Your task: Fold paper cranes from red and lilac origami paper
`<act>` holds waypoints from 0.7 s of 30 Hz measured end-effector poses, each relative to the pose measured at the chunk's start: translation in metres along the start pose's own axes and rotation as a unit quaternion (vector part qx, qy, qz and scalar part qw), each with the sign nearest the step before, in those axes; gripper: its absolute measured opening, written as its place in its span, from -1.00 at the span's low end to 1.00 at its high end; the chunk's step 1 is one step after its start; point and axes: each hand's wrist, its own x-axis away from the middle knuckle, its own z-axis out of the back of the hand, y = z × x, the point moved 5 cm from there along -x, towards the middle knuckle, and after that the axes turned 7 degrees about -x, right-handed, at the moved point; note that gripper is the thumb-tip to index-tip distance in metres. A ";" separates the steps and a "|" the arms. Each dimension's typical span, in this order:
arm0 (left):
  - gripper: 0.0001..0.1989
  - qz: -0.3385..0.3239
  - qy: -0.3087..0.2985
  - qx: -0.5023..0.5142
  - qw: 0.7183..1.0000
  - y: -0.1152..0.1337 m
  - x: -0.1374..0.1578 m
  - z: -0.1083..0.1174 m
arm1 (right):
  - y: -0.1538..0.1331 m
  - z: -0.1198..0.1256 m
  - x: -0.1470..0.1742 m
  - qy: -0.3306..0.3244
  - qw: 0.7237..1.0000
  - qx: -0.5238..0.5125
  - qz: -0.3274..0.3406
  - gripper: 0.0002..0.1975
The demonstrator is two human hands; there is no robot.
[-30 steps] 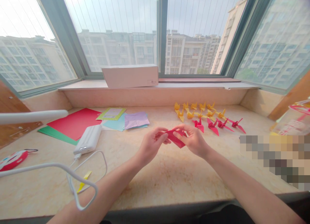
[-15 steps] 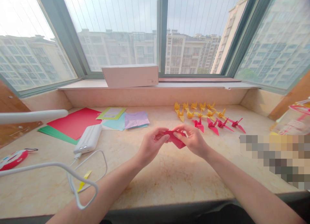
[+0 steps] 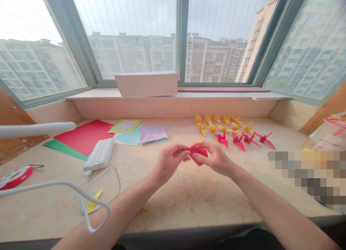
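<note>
A small piece of folded red paper (image 3: 199, 158) is held above the stone counter between both hands. My left hand (image 3: 171, 158) pinches its left corner between thumb and fingers. On the other side, my right hand (image 3: 213, 155) grips the paper, thumb laid across its front and fingers behind. The fingertips hide part of the folds. Just beyond my right hand stand several red paper cranes (image 3: 238, 141) in a row. Behind those are two rows of yellow paper cranes (image 3: 213, 128).
Red sheets (image 3: 86, 136), green paper (image 3: 65, 150) and a purple sheet (image 3: 153, 133) lie at the left back. A white power bank (image 3: 99, 154) trails a white cable (image 3: 108, 206) over a yellow strip (image 3: 95, 201). A white box (image 3: 147, 85) sits on the sill; a plastic container (image 3: 331, 134) is at right.
My right thumb has shifted left and lower across the folded red paper, whose angle has turned slightly. Both hands keep hold of it in nearly the same place.
</note>
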 end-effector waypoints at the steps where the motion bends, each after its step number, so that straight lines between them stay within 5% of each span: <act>1: -0.85 -0.003 -0.010 0.005 1.000 -0.001 0.000 -0.001 | 0.000 0.001 -0.001 0.004 1.000 -0.004 -0.002 -0.76; 13: -0.78 -0.070 -0.053 0.015 0.996 -0.003 0.000 -0.004 | 0.014 0.009 -0.002 -0.007 0.988 -0.123 -0.089 -0.71; 21: -0.78 -0.104 -0.058 -0.020 0.993 0.005 0.000 -0.002 | 0.012 0.008 -0.003 -0.049 0.985 -0.147 -0.071 -0.61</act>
